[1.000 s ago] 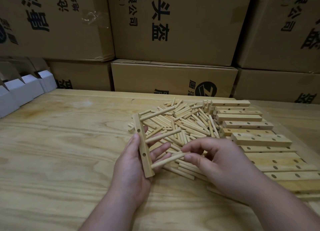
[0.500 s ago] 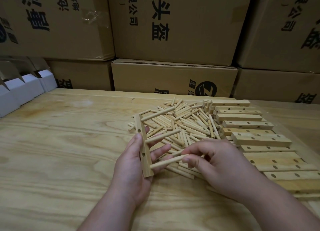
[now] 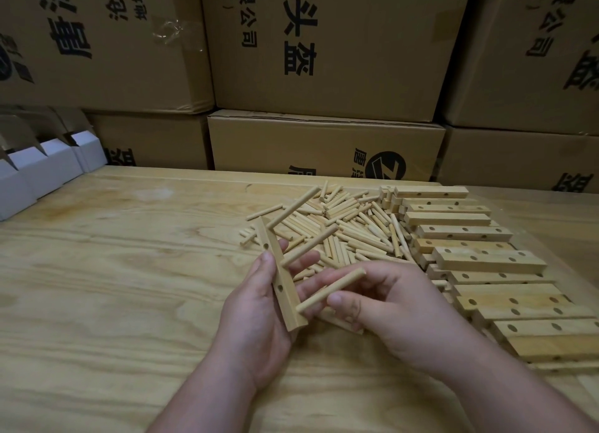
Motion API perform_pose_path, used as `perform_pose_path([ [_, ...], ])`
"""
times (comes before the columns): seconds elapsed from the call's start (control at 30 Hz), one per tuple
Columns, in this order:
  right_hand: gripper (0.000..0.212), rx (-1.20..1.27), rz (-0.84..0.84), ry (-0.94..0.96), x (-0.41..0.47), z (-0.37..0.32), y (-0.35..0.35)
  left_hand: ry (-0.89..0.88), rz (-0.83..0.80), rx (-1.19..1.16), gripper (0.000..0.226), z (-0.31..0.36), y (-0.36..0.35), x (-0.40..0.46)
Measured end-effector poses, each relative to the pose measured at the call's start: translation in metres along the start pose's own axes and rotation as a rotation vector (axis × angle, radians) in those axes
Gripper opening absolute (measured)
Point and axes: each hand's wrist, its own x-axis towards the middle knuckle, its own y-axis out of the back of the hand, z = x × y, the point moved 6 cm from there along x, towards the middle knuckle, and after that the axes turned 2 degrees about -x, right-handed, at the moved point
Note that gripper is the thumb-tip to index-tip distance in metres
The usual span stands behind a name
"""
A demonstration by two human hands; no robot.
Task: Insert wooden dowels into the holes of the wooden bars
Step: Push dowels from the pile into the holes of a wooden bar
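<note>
Wooden bar [image 3: 279, 277], square-edged and drilled, sits gripped in the left hand [image 3: 259, 319]; the right hand [image 3: 398, 312] pinches a smooth round dowel [image 3: 330, 290] above the grainy table [image 3: 113, 286].

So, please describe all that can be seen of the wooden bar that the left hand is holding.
The wooden bar is a pale, square-edged strip of light wood, held nearly on end above the table, leaning slightly left at its top. The left hand grips its lower half, thumb on the near face. That face shows small round holes. Two dowels already stick out of its right side, an upper dowel and a middle dowel. The right hand brings a third dowel to its lower part.
</note>
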Motion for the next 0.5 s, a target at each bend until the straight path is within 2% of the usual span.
perform_pose_path([
  [0.2,0.016,0.064,0.071,0.021,-0.001,0.0024,0.0011,-0.044,-0.008,0.016,0.035,0.0022,-0.0016,0.0],
  [0.4,0.02,0.038,0.231,-0.008,-0.0012,0.007,0.0018,-0.054,-0.029,-0.015,0.041,0.0032,-0.0067,-0.0009],
  [0.5,0.016,0.034,0.232,0.043,-0.0016,0.0048,-0.0025,-0.025,-0.044,-0.03,0.038,0.0022,-0.0075,-0.0018],
])
